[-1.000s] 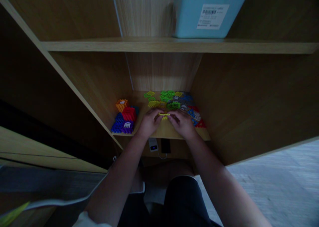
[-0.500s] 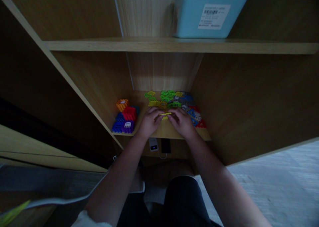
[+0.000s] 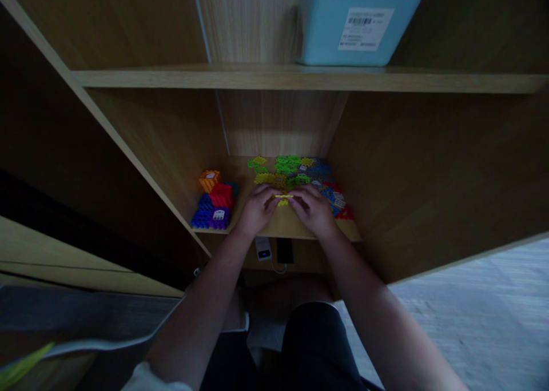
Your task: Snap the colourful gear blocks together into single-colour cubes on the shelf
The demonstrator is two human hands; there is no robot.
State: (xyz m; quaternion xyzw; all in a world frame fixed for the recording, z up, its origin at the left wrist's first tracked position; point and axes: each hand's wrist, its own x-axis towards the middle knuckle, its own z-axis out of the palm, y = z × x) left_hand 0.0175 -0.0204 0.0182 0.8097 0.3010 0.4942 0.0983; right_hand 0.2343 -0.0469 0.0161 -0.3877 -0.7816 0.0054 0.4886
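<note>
Between my two hands is a yellow interlocking building tile (image 3: 283, 196), seen nearly edge-on. My left hand (image 3: 258, 207) pinches its left side, and my right hand (image 3: 312, 208) pinches its right side. More yellow shows just below the tile; whether it is joined to it I cannot tell. Behind my hands lie yellow tiles (image 3: 265, 178) and green tiles (image 3: 288, 164). Close to my right hand are blue tiles (image 3: 329, 196) and red tiles (image 3: 345, 213). Left of my left hand stand assembled blocks: an orange one (image 3: 210, 179), a red one (image 3: 222, 195) and a purple one (image 3: 219, 216).
The shelf board (image 3: 291, 226) has cabinet walls on both sides. Overhead, an upper shelf (image 3: 257, 79) carries a light blue bin (image 3: 338, 31) with a label. Below the front edge are a white device with a small display (image 3: 263, 249) and a black flat device (image 3: 285, 251).
The yellow tile has levelled out slightly between my fingers. Both hands keep their grip and have hardly moved; the view has shifted a little.
</note>
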